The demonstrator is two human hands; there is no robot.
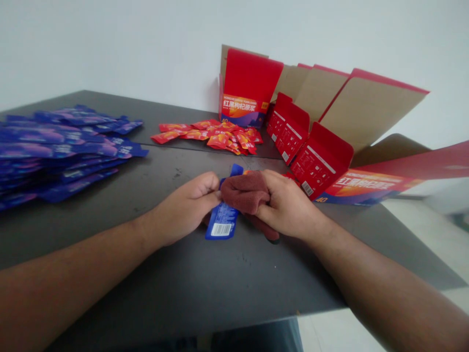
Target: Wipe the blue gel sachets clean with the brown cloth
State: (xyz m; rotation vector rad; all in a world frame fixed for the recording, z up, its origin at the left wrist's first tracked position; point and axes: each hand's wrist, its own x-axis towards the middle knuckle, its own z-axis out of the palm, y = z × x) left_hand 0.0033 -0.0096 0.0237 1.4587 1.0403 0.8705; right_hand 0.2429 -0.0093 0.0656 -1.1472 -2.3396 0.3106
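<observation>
Near the middle of the view, a blue sachet (222, 222) with a white barcode label hangs at a slant above the dark table. My left hand (194, 203) is closed on its left edge, thumb and fingers pinched together. A folded brown cloth (245, 191) covers part of the sachet's upper right side. My right hand (284, 203) is closed round the cloth, pressing it against the sachet, and a loose end of the cloth hangs below that hand.
Blue sachets (69, 142) lie piled on the dark table (205, 288) at the left. Red sachets (216, 134) lie in a loose heap behind my hands. Open red cartons (249, 78) stand at the back and right, flaps raised. The table's front edge is close below.
</observation>
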